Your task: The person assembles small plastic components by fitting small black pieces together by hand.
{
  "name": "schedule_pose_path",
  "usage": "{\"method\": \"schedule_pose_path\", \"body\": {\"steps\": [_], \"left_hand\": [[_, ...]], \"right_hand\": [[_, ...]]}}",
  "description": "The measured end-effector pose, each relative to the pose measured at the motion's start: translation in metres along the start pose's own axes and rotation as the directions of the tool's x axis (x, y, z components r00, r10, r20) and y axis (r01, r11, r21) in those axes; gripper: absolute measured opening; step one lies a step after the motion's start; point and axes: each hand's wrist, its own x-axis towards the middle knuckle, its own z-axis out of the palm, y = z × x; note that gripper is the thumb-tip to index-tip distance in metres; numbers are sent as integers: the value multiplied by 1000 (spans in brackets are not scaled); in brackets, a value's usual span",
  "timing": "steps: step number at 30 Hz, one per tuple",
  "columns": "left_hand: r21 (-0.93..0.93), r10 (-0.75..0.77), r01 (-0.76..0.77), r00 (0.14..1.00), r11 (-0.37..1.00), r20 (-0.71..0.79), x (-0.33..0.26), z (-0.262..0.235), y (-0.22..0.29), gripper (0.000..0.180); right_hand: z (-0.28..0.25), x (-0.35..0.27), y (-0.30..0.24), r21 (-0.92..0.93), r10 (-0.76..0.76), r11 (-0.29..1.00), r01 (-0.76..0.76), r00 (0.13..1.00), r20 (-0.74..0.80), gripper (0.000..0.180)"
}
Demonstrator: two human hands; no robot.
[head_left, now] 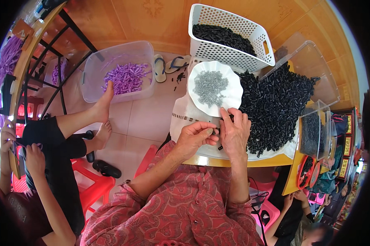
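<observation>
My left hand is closed in a pinch on a small black plastic piece above the table's front part. Right beside it, my right hand is closed too, with a bit of black plastic showing between its fingers. Its fingertips come up to the lower rim of a white scalloped plate. Small clear plastic pieces are heaped on that plate. To the right of my hands spreads a large pile of small black plastic pieces. The fingers partly hide what they hold.
A white perforated basket of black parts stands behind the plate. Clear bins line the right side. A clear tub with purple pieces sits on the floor at left. Other people work at far left and lower right, near red stools.
</observation>
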Motion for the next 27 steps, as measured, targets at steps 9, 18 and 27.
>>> {"method": "schedule_pose_path", "body": {"steps": [9,18,27], "left_hand": [[-52,54,-53,998,997,18,2,0,0,27],[-137,71,-64,996,988,52,0,1,3,30],[-319,-9,29,998,947,65,-1,-7,8,28]], "right_hand": [[15,-2,10,42,-20,999,27,987,-161,23],[16,-14,8,275,66,961,14,958,-280,17],[-11,-37,-17,893,360,388,-228,930,80,11]]}}
